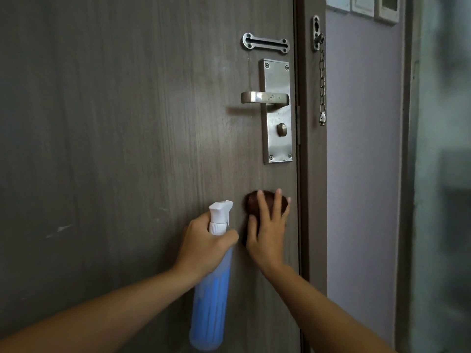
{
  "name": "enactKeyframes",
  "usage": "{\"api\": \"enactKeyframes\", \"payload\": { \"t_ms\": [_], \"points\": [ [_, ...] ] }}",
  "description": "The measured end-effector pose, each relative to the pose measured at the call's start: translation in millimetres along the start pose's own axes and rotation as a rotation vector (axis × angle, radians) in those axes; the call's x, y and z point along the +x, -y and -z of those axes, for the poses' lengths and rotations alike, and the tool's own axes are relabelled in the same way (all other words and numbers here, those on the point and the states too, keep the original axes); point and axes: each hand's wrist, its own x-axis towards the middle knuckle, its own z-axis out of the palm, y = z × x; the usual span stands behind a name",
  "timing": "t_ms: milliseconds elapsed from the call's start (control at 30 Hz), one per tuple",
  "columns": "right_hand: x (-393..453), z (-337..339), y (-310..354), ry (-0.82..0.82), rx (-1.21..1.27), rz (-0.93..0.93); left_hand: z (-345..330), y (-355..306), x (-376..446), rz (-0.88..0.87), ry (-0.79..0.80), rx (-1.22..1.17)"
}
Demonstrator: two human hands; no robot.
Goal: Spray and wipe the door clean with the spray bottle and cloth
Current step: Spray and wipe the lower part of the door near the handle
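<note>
Right hand, fingers spread flat, is pressing brown cloth against door below lever handle. Left hand is gripping spray bottle neck.

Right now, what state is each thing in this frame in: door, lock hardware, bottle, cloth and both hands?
door: closed against its frame
lever handle: horizontal
security chain: unhooked, hanging from the frame
chain slide plate: empty
spray bottle: upright, holds blue liquid
left hand: grips the bottle neck
brown cloth: bunched, pressed to the door
right hand: fingers spread, presses the cloth
</note>
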Motion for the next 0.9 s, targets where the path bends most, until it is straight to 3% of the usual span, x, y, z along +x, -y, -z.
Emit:
{"api": "enactKeyframes", "payload": {
  "t_ms": [67, 133, 300, 400, 467, 567, 633, 767, 900],
  "points": [
    [-24, -5, -7, 0.094, -0.071, 0.241, 3, -3, 4, -0.018, 0.002, -0.021],
    [-28, 5, -26, 0.14, -0.116, 0.359, 9, -4, 5, -0.026, 0.007, -0.024],
    [12, 20, -27, -0.041, -0.022, -0.122, 26, -4, 7, -0.019, 0.024, -0.033],
    [24, 7, -1, -0.106, 0.002, -0.208, 32, -8, 12, -0.004, -0.016, -0.037],
    [10, 1, 6, -0.052, -0.009, -0.095, 33, -12, 16, -0.002, -0.037, -0.032],
    [-22, 7, -20, 0.162, -0.13, 0.345, 35, -17, 19, 0.002, -0.033, -0.025],
    [-26, 21, -41, 0.223, -0.143, 0.408, 38, -18, 21, -0.005, -0.024, -0.029],
    [6, 29, -39, 0.068, 0.004, 0.049, 45, -21, 29, -0.019, -0.034, -0.056],
    [43, 9, -3, -0.078, 0.054, -0.178, 44, -26, 36, -0.04, -0.067, -0.063]
  ]
}}
